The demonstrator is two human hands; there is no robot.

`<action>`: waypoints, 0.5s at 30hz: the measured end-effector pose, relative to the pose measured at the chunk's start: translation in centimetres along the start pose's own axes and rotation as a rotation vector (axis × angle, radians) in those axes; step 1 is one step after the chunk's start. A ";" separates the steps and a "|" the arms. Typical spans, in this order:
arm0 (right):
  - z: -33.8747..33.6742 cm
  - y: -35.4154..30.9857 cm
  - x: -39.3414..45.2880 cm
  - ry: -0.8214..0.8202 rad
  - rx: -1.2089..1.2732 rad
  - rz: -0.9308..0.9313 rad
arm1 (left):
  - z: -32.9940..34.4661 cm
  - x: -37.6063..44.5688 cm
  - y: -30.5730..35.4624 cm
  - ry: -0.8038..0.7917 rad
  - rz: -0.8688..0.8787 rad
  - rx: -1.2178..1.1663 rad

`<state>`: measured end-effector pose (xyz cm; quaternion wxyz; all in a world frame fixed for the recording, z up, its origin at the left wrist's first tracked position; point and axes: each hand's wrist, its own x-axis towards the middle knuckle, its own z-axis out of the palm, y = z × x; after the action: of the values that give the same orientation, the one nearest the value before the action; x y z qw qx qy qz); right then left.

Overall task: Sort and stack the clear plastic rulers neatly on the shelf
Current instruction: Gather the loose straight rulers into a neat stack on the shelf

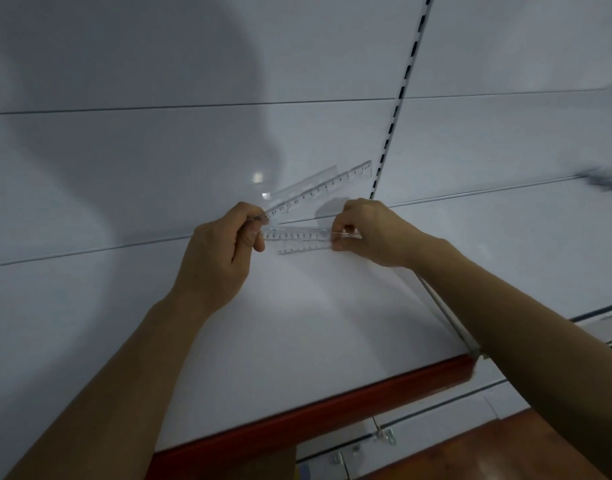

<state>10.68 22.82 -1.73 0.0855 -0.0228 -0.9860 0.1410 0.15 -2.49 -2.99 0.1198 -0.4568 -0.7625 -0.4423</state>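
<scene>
My left hand (224,251) pinches the near end of clear plastic rulers (318,190) that fan up and to the right above the white shelf (297,323). They look like two overlapping rulers, with black centimetre numbers on the front one. My right hand (370,233) grips the right end of another clear ruler (301,239), which lies almost flat on the shelf near the back wall. Its left end reaches my left thumb. More rulers may lie under it; I cannot tell.
The shelf has a red front edge strip (318,414). A slotted upright rail (398,98) runs down the white back wall to the right of the rulers. A neighbouring shelf (540,244) continues right. Brown floor (505,452) and metal brackets (384,436) show below.
</scene>
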 end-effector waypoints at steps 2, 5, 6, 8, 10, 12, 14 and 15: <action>-0.2 0.1 -1.0 0.053 0.028 0.018 | 0.0 -0.1 0.2 0.024 0.011 -0.014; -0.6 0.2 -2.9 0.130 0.173 0.152 | 0.0 -0.1 0.4 0.064 0.035 -0.017; -0.7 0.3 -3.6 0.153 0.234 0.210 | 0.0 -0.1 0.5 0.066 0.035 -0.014; -0.9 0.4 -5.2 0.194 0.382 0.320 | 0.2 -0.3 0.6 0.055 0.021 -0.015; -1.4 0.6 -6.7 0.226 0.545 0.392 | 0.6 -0.6 0.9 0.026 0.013 -0.040; -2.3 1.1 -8.5 0.252 0.693 0.445 | 1.2 -0.6 1.5 -0.029 0.040 -0.039; -3.5 2.2 -10.6 0.278 0.752 0.480 | 1.8 -0.6 2.5 -0.101 0.100 0.016; -4.1 3.1 -11.7 0.298 0.762 0.490 | 2.1 -0.5 3.1 -0.138 0.137 0.045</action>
<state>22.93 26.10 -0.67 0.1927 -0.2414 -0.8068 0.5036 3.36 -0.52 -2.79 0.1069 -0.5344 -0.7457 -0.3834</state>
